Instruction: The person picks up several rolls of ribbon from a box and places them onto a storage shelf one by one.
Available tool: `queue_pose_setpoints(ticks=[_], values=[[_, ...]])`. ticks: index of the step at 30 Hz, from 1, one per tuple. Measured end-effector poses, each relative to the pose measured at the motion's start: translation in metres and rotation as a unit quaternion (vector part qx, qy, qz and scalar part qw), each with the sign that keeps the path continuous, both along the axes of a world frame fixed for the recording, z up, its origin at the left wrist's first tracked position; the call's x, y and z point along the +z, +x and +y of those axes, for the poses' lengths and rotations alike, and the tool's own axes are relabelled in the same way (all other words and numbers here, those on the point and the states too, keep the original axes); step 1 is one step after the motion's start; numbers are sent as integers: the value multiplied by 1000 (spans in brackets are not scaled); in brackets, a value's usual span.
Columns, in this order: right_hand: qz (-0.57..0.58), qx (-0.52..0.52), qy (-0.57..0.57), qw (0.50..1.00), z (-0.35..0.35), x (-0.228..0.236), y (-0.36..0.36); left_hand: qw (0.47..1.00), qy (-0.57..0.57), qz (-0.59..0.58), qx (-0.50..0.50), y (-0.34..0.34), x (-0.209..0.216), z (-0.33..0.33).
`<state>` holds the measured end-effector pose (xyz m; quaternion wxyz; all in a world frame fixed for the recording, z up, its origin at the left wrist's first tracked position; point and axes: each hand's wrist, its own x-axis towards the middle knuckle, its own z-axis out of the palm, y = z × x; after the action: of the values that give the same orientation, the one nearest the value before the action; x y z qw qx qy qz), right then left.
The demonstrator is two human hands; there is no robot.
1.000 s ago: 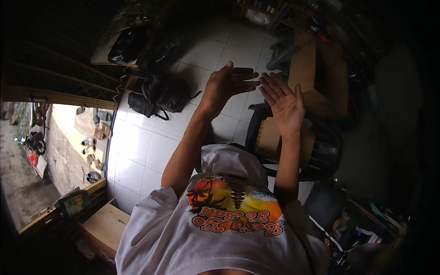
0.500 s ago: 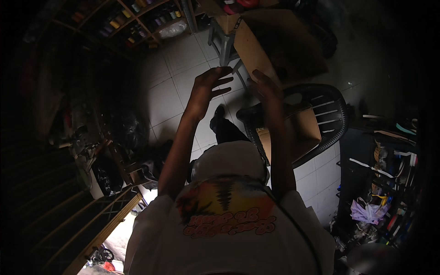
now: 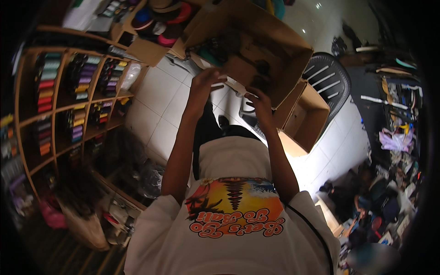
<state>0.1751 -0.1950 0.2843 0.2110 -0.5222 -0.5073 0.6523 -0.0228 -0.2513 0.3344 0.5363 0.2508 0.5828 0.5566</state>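
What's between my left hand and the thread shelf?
In the head view, white tiled floor shows between the left hand and the wooden thread shelf.

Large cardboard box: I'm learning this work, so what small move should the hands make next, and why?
Perhaps ease the left hand gently over the near edge of the large cardboard box: it stands open with dark items inside, and this hand, like the right hand, is by that edge with fingers apart.

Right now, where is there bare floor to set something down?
Tiles lie bare between the thread shelf and the legs, and right of the small box, above the dark heap. Crowded: that heap, the shelf, the large box.
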Motion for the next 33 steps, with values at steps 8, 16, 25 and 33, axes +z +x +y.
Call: queue_pose_setpoints(ticks=[8,16,25,33], values=[[-108,-225,-79,965,50,-43,6,998,-51,-30,5,-85,-83,124],[-155,-128,30,979,131,-215,-64,912,-110,364,-157,-94,-239,249],[-284,-17,65,956,264,-337,-151,765,-216,492,-356,-110,-358,320],[-234,-11,-36,972,276,-361,-153,909,-223,298,-189,-121,-413,294]])
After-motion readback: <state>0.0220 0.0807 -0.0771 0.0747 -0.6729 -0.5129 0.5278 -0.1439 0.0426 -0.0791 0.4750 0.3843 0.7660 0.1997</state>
